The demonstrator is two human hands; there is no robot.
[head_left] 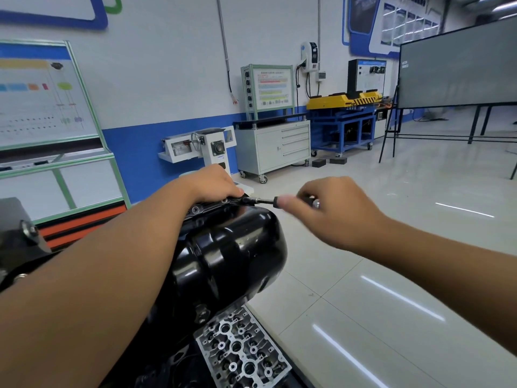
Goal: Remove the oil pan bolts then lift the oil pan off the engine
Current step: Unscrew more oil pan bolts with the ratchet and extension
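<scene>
A glossy black oil pan (232, 247) bulges toward me from the engine, its flange (207, 207) along the far upper edge with bolt holes and bolt heads visible. My left hand (209, 183) rests over that far flange, fingers curled down at the tool's head. A ratchet wrench (260, 201) lies level from the flange toward the right, its socket end at the pan's far corner. My right hand (327, 208) is closed round the wrench's handle, whose chrome end shows past the fingers. The bolt under the socket is hidden.
A bare aluminium cylinder head (240, 348) lies below the pan. Glossy tiled floor (391, 247) spreads to the right. A grey tool cabinet (279, 147), a white engine stand (207, 149), a blue and yellow bench (344, 113) and a large board (458, 65) stand farther off.
</scene>
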